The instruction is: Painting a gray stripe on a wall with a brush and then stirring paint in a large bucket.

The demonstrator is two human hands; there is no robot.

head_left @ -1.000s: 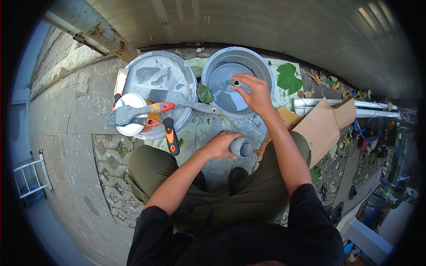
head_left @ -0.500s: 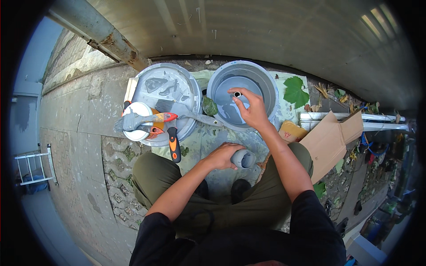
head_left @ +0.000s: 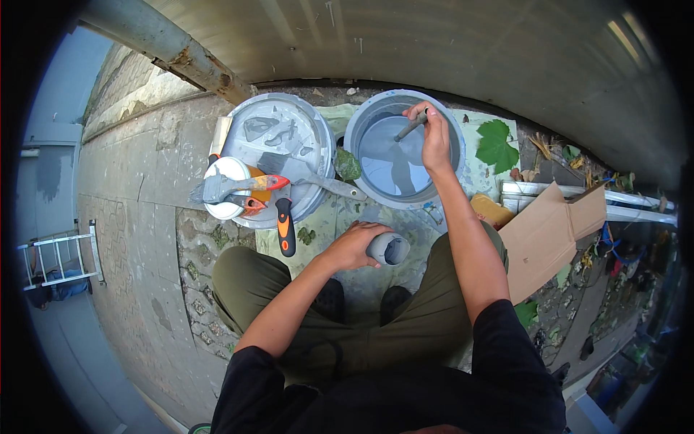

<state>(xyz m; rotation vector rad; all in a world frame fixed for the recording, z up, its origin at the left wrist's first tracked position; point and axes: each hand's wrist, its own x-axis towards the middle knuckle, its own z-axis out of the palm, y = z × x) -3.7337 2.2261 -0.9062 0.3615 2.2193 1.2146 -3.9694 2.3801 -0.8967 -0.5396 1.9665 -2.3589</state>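
My left hand (head_left: 352,244) is closed around a small grey cup (head_left: 379,247), its open mouth tipped up between my knees; the inside is smeared grey. My right hand (head_left: 436,143) grips the upper end of a slim, paint-coated tube (head_left: 410,128). That tube slants down to the left over the bucket (head_left: 459,160), its lower end at the surface of the grey paint (head_left: 377,155). Left of the bucket, a paint-smeared round lid (head_left: 293,116) carries two brushes with red-and-grey handles, one paintbrush (head_left: 327,185) with a grey handle, and a white-lidded tub (head_left: 230,168).
A black-and-orange handle (head_left: 285,228) juts from the lid's near edge. Green leaves (head_left: 496,147) lie on the stained sheet. To the right are cardboard (head_left: 538,235) and white strips (head_left: 640,215). A wall stands beyond; a rusty pipe (head_left: 181,58) slants at upper left.
My right hand has risen and moved right over the bucket, and the tube now shows along its length. The cup in my left hand has shifted slightly up. The whole view has tilted a little.
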